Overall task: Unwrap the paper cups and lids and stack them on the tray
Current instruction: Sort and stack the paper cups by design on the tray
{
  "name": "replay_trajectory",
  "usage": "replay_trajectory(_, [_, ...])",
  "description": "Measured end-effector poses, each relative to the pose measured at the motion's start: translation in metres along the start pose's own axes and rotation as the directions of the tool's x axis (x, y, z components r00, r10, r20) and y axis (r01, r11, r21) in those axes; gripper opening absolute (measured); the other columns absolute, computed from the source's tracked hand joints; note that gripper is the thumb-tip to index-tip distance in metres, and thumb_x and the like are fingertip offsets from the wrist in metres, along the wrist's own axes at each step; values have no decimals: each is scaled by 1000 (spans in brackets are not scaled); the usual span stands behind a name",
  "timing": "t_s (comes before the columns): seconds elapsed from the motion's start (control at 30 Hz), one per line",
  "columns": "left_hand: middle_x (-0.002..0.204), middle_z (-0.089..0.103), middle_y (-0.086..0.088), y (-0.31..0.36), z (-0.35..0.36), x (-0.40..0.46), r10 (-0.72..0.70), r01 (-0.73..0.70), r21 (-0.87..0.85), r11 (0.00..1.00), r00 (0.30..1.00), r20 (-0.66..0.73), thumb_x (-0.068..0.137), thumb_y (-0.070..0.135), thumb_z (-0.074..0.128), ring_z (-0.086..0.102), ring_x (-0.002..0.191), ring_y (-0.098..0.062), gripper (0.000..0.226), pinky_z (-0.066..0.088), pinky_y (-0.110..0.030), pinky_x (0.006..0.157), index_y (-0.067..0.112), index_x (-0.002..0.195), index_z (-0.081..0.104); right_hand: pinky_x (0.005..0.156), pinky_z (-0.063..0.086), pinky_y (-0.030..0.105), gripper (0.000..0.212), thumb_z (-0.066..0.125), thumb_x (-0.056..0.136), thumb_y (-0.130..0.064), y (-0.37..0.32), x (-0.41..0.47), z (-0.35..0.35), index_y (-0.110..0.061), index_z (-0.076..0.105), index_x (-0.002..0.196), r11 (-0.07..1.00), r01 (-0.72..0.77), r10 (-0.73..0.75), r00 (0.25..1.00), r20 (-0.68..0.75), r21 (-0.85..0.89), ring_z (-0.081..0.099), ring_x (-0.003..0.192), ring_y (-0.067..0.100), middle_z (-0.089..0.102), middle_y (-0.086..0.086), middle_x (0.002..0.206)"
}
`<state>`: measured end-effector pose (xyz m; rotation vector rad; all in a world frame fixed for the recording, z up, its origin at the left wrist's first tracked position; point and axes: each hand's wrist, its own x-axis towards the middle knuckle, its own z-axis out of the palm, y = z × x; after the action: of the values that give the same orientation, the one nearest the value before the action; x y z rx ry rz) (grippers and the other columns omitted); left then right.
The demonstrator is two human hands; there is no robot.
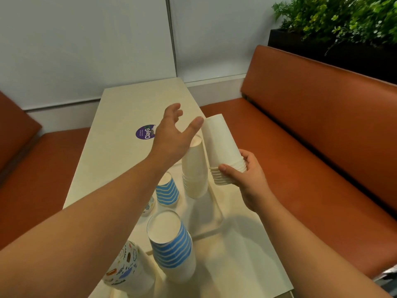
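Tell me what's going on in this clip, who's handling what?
A person is sorting paper cups at a cream table. The right hand grips a stack of plain white cups at its rims, held in the air. The left hand is open, raised beside that stack's top and holding nothing. Already standing upside down: another white stack, a blue-striped cup, a blue-striped stack and a patterned stack.

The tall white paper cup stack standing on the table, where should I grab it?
Grip the tall white paper cup stack around its lower part, where the rims bunch together, probably from the right side. It stands upside down and leans slightly, so holding low keeps it steady. The left hand hovers open above it.
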<state>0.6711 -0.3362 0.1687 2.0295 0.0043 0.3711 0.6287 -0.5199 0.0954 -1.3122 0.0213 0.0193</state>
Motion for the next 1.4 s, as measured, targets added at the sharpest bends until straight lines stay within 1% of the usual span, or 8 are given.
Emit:
replay_trajectory(0.23, [118, 58, -4, 23, 7, -5, -24, 39, -241, 970, 998, 66, 87, 37, 71, 61, 105, -22, 50, 56, -42, 90, 38, 130, 46, 76, 57, 31, 78, 87, 53, -19, -6, 3, 14, -18, 50, 121, 998, 49, -47, 995, 88, -24, 65, 102, 20, 63, 4, 113])
replay_trajectory(0.37, [113, 59, -6, 36, -8, 11, -17, -8, -346, 938, 998, -68, 78, 37, 71, 60, 93, -21, 32, 57, -40, 79, 35, 106, 57, 74, 56, 30, 70, 87, 52, -23, 2, 2, 8, -19, 55, 114, 996, 39, -33, 997, 65, -80, 65, 98, 18, 64, 1, 108])
replay_trajectory(0.5, [111, 58, -2, 47, -25, 29, 76, -123, -192, 974, 969, -235, 88, 33, 67, 58, 88, -16, 28, 50, -25, 67, 28, 113, 54, 78, 58, 34, 69, 92, 54, -20, 9, 1, -1, -16, 56, 113, 995, 2, -5, 1000, -20, -103, 64, 92, 17, 64, 0, 103])
replay_trajectory(0.73, [122, 57, -12, 13, -12, 18, 30, -34, -26, 999, 991, -132, 87, 28, 69, 55, 89, -18, 37, 47, -18, 65, 30, 119, 50, 85, 57, 44, 48, 83, 75, -15, 21, 1, -16, -20, 54, 113, 990, -19, 6, 996, -92, -140, 64, 97, 23, 62, 2, 106])
replay_trajectory(1.03, [128, 50, -2, 22, -9, 12, 168, -157, 85, 984, 976, -136, 87, 24, 69, 50, 97, -17, 41, 43, -11, 67, 24, 124, 53, 76, 58, 36, 67, 82, 58, -32, 22, 2, -16, -17, 54, 116, 992, 14, -28, 994, -106, -125, 64, 95, 22, 62, 4, 109])
replay_trajectory(1.27, [135, 48, 1, -3, -1, 3, 49, -79, 275, 958, 992, 115, 88, 33, 69, 50, 122, -23, 35, 45, -35, 100, 27, 121, 59, 67, 55, 21, 63, 79, 61, -26, 13, -1, -12, -21, 56, 119, 997, 71, -73, 997, -30, -37, 64, 93, 14, 62, -3, 108])
replay_trajectory(1.33, [141, 49, 1, -1, -2, 1, 110, -119, 241, 963, 993, 52, 91, 40, 65, 47, 128, -18, 30, 40, -32, 106, 26, 117, 64, 67, 54, 19, 55, 79, 62, -23, 8, -1, -10, -26, 59, 113, 996, 85, -85, 996, 16, 0, 67, 88, 8, 64, -7, 103])
replay_trajectory(1.4, [129, 58, 1, 10, -3, -2, 139, -133, 83, 988, 988, -65, 91, 42, 64, 57, 114, -12, 31, 49, -29, 98, 23, 116, 64, 68, 54, 20, 56, 81, 62, -22, 3, 0, -5, -24, 58, 113, 995, 91, -93, 994, 60, 39, 68, 85, 5, 65, -6, 101])
